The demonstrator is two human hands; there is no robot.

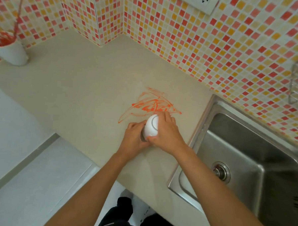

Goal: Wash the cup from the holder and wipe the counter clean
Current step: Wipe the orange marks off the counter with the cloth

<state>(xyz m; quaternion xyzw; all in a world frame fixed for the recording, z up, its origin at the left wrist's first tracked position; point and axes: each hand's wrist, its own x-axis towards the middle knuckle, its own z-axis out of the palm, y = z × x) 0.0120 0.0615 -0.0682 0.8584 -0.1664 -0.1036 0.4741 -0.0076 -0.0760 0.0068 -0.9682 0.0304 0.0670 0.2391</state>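
No legible text anywhere.

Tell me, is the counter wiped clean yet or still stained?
Still stained. Orange smears spread across the counter just beyond both hands, the left hand and right hand, which grip a white object.

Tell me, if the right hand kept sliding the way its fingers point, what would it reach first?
Probably the orange smear on the counter: the right hand, holding the white object, has its fingers already at its near edge. Beyond lies the tiled wall.
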